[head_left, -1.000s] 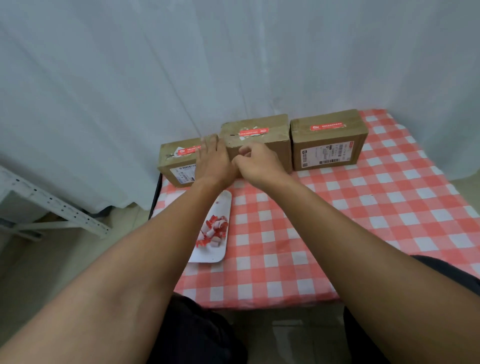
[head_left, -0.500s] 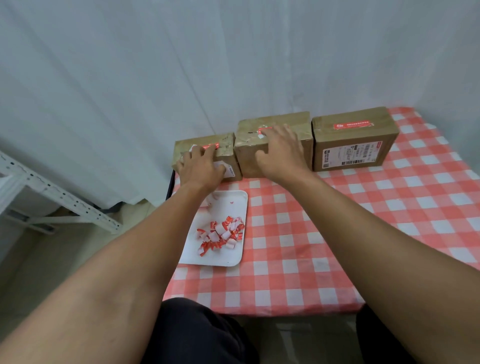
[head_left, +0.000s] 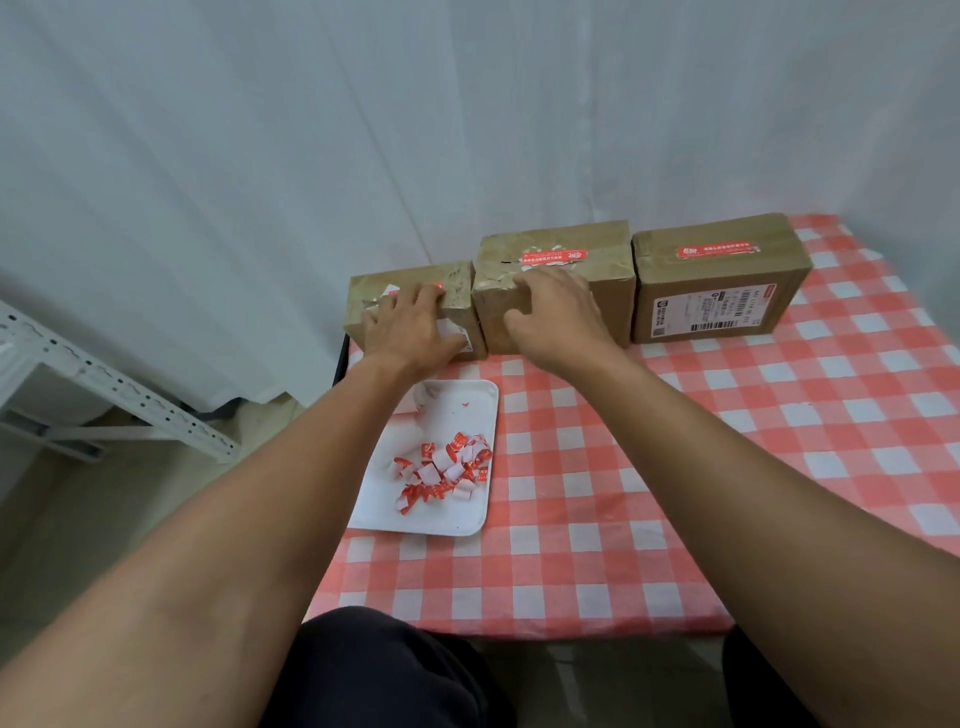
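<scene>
Three taped cardboard boxes stand in a row at the back of the checked table. My left hand (head_left: 410, 332) rests on the small left box (head_left: 457, 283), fingers laid over its top and red sticker, palm against the front. My right hand (head_left: 553, 317) touches the front top edge of the middle box (head_left: 608, 291), fingers loosely bent, thumb on the front face. That box bears a torn red sticker (head_left: 553, 256). The right box (head_left: 717, 291) stands untouched with a whole red sticker.
A white tray (head_left: 457, 410) with several red and white sticker scraps (head_left: 444, 470) lies in front of the left box. A red and white checked cloth (head_left: 649, 493) covers the table. A white curtain hangs behind; a grey metal frame (head_left: 104, 384) stands at the left.
My right hand has drawn back from the top of the middle box to its front top edge. My left hand has stayed on the small left box.
</scene>
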